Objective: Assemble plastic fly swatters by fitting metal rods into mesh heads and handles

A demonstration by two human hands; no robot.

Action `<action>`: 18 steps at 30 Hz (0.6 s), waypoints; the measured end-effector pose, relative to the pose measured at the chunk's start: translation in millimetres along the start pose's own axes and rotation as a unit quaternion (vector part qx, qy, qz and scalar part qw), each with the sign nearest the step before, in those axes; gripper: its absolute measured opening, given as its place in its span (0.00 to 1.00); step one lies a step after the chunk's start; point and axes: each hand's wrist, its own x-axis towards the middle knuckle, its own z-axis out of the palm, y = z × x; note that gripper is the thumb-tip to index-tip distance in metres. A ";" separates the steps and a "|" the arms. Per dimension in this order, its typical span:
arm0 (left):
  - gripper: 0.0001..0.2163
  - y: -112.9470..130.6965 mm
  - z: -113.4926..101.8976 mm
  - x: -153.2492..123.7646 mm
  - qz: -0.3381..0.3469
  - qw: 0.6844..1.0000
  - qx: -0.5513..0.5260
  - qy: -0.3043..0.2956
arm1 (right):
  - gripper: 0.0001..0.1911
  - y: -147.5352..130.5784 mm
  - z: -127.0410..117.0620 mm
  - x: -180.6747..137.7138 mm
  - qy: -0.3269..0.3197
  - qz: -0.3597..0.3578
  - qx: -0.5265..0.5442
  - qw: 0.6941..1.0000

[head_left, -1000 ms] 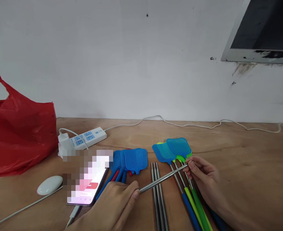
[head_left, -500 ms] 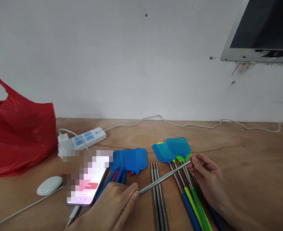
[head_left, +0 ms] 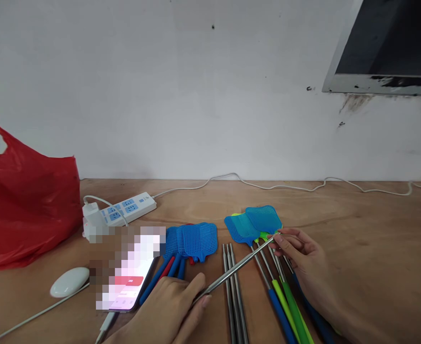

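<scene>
A silver metal rod [head_left: 236,268], thicker toward its lower end, slants up to the right between my hands. My left hand [head_left: 169,306] is closed around the lower end, its thumb along the rod. At the thin upper end, my right hand [head_left: 305,263] pinches the tip between thumb and fingers. Beneath it several similar metal rods [head_left: 236,301] lie side by side on the table. Fly swatters with blue and green heads [head_left: 264,219], metal shafts and coloured handles lie partly under my right hand. Blue and red swatter parts [head_left: 200,239] are piled beyond my left hand.
A lit phone [head_left: 134,277], partly blurred out, lies left of my left hand with a cable plugged in. Farther left are a white oval device [head_left: 70,282], a power strip [head_left: 131,209] and a red plastic bag [head_left: 27,200]. A white cable [head_left: 278,186] runs along the wall.
The view has shifted slightly. My right fingertips have moved a little down and left along with the rod's tip, and my left thumb and forefinger have parted slightly around the lower end.
</scene>
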 end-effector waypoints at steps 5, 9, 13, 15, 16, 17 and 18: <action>0.10 -1.6 0.7 -1.7 -0.001 1.000 0.023 0.000 | 0.21 -2.2 1.8 -2.7 -0.013 0.003 -0.014 1.000; 0.12 -3.9 2.4 -1.2 -0.005 1.000 0.024 -0.003 | 0.25 -5.2 2.4 -8.3 -0.085 0.031 -0.025 0.996; 0.15 -5.8 8.7 -1.7 0.009 0.999 0.042 0.026 | 0.31 -2.1 0.1 -15.6 -0.177 0.038 -0.065 0.981; 0.15 -5.7 10.8 -3.0 0.009 0.998 0.049 0.045 | 0.32 -0.3 -0.5 -19.9 -0.231 0.050 -0.085 0.968; 0.15 -5.5 11.2 -3.8 0.006 0.997 0.050 0.054 | 0.32 0.1 -0.7 -21.8 -0.257 0.058 -0.094 0.960; 0.15 -5.2 11.1 -4.4 0.002 0.997 0.049 0.060 | 0.32 0.0 -1.0 -23.3 -0.275 0.067 -0.104 0.953; 0.15 -4.9 10.7 -4.8 -0.002 0.997 0.048 0.065 | 0.32 -0.4 -1.4 -24.3 -0.283 0.068 -0.113 0.950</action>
